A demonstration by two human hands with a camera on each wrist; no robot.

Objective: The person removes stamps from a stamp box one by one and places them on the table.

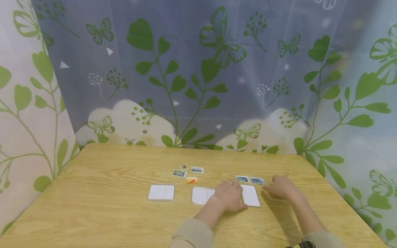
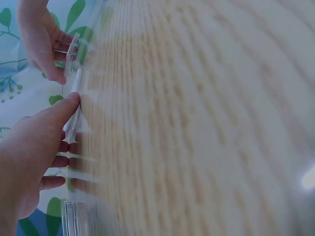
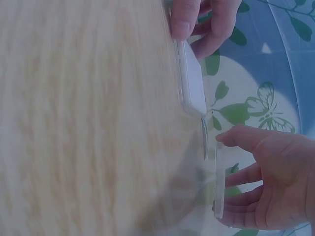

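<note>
My left hand holds a clear plastic case with white inside, flat on the table, its thumb at the near edge. Off to the right, my right hand grips a thin clear plastic lid between thumb and fingers. In the right wrist view the lid stands on edge, apart from the case. Two small blue picture stamps, the left stamp and the right stamp, lie just beyond the case. A second clear case is partly hidden behind my left hand.
A third clear case lies further left on the wooden table. Several more stamps, among them a red and yellow stamp, lie in a loose group behind the cases. A leaf-print curtain hangs around the table.
</note>
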